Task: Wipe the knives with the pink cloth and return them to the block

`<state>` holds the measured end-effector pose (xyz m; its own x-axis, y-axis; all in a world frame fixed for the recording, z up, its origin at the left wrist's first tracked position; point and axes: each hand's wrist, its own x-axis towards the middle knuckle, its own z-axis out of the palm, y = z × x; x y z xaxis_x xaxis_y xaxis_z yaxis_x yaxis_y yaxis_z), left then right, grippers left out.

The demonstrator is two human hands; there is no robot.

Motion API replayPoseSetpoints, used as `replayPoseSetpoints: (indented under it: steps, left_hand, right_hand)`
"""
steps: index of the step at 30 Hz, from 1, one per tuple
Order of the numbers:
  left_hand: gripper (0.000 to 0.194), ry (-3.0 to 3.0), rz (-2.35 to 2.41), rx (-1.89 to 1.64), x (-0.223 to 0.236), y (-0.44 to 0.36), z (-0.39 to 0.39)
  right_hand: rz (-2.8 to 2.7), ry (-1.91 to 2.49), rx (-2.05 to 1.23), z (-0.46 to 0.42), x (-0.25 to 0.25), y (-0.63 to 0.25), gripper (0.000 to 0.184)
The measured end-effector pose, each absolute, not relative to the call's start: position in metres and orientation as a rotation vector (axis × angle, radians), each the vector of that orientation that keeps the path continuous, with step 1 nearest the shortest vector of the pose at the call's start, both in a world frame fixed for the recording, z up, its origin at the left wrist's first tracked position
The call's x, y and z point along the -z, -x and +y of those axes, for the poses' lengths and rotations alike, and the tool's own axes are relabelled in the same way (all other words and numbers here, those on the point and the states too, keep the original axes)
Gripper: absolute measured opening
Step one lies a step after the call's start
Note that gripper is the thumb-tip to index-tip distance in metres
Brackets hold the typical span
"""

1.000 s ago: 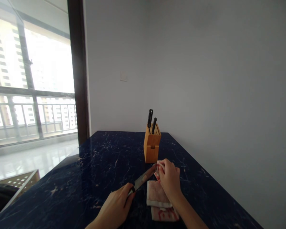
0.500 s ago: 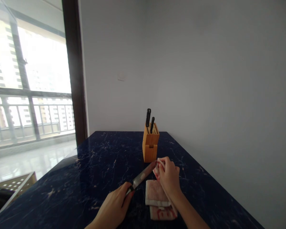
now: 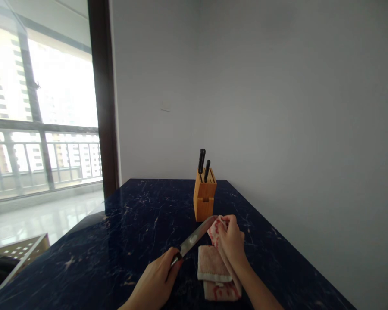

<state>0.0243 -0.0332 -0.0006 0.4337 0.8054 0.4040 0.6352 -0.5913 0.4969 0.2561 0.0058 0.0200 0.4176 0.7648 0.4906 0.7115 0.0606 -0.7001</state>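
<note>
My left hand (image 3: 158, 274) is closed around the dark handle of a kitchen knife (image 3: 194, 238), its blade slanting up and to the right above the table. A corner of a pink and white towel (image 3: 215, 260) is pinched in my right hand (image 3: 232, 241), close to the knife's tip. The rest of the towel lies folded on the table below. Whether cloth and blade touch is hard to make out. Just beyond the blade stands a wooden knife block (image 3: 205, 200) with two black-handled knives (image 3: 201, 161) in its slots.
The dark blue marbled table (image 3: 148, 211) runs back to a grey wall (image 3: 278, 107). At the left are a glass window (image 3: 61, 99) with a dark frame and, low down, a beige perforated bin or basket (image 3: 26, 254).
My right hand and the towel corner have shifted slightly right from the knife tip, showing more of the blade's end. My left hand keeps its grip on the knife. The view has tilted slightly.
</note>
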Motion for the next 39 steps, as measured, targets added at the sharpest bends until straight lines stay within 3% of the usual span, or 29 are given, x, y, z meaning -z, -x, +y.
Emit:
replayPoseSetpoints:
  steps: [10, 20, 39]
  left_hand:
    - [0.017, -2.386, 1.281, -0.936, 0.004, -0.025, -0.033]
    - [0.017, -2.386, 1.26, -0.891, 0.0, -0.025, -0.033]
    - [0.019, -2.391, 1.277, -0.899, 0.006, -0.025, -0.031]
  right_hand:
    - [-1.263, 1.594, -0.206, 0.006, -0.021, -0.255, 0.013]
    - [-1.307, 1.513, -0.027, -0.003, -0.031, -0.249, 0.02]
    - [-1.557, 1.605, 0.076, -0.008, -0.024, -0.239, 0.017]
